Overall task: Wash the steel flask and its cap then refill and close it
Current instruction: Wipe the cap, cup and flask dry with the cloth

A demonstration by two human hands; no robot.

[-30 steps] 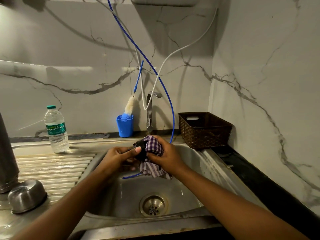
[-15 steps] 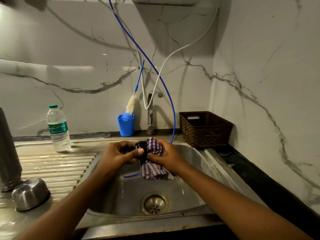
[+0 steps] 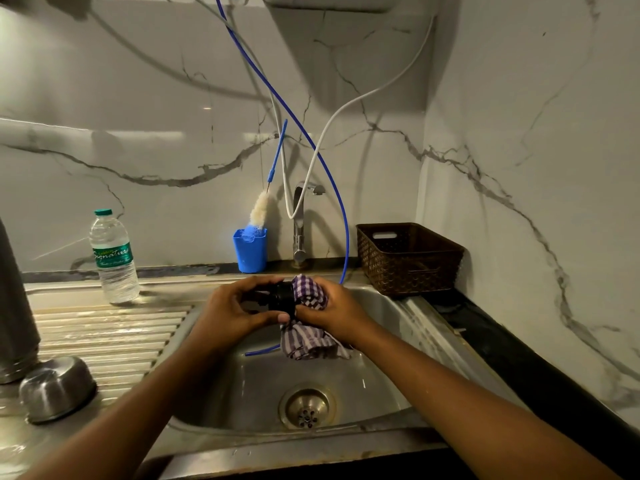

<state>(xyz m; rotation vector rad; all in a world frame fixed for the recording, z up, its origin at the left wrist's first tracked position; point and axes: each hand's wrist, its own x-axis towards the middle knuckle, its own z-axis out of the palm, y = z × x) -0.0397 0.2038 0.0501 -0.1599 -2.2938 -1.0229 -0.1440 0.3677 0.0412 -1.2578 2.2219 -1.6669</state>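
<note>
Over the steel sink (image 3: 391,362) my left hand (image 3: 235,311) grips a small black flask cap (image 3: 282,299). My right hand (image 3: 337,311) holds a purple checked cloth (image 3: 308,327) bunched against the cap's right side, and the cloth's tail hangs down toward the basin. The tall steel flask (image 3: 15,306) stands at the far left edge of the drainboard, only partly in view. A steel cup-shaped lid (image 3: 57,388) lies upside down beside it.
A plastic water bottle (image 3: 112,258) stands on the drainboard's back left. A blue cup with a bottle brush (image 3: 254,249), the tap (image 3: 299,220) and a brown basket (image 3: 408,258) line the back. Blue and white tubes (image 3: 343,216) hang into the sink.
Both hands stay together over the sink. The cap has turned a little in my left hand and the cloth has shifted around it under my right hand.
</note>
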